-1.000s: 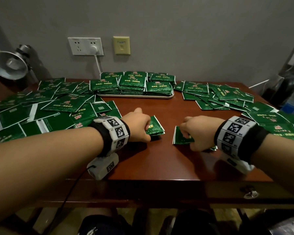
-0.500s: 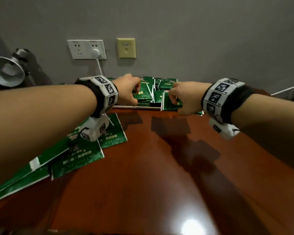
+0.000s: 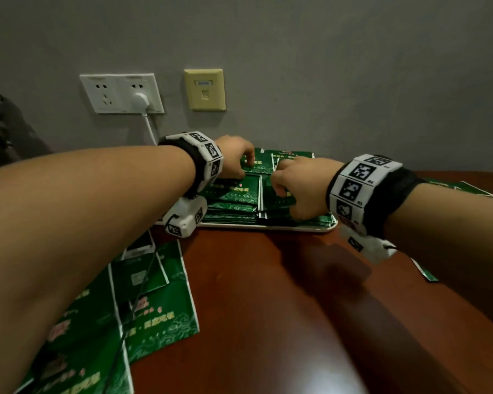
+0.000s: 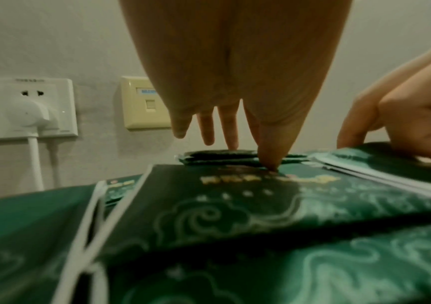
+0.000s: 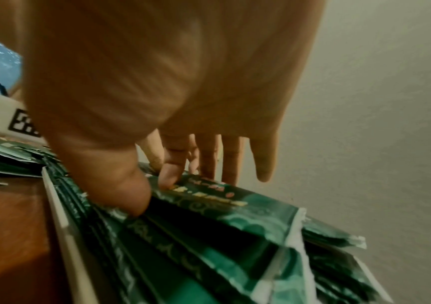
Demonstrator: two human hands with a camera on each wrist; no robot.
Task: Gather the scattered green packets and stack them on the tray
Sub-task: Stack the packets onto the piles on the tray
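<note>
1. Loose green packets (image 3: 154, 302) lie on the near left of the surface (image 3: 268, 308); they look light, thin, glossy and likely slippery, best pinched at an edge
2. On the tray (image 3: 302, 228), the left hand (image 3: 234, 160) presses straight fingers (image 4: 231, 131) on a stack (image 3: 234, 194)
3. The right hand (image 3: 296, 186) pinches a top packet (image 5: 222, 201), thumb under, seemingly
4. Only the right wrist view shows the tray's lip beside fanned packets; only the head view shows the strays

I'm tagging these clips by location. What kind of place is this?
Probably a room in a home or small office, not a factory: a brown wooden table against a plain grey wall, with a wall socket and a beige data port.
</note>
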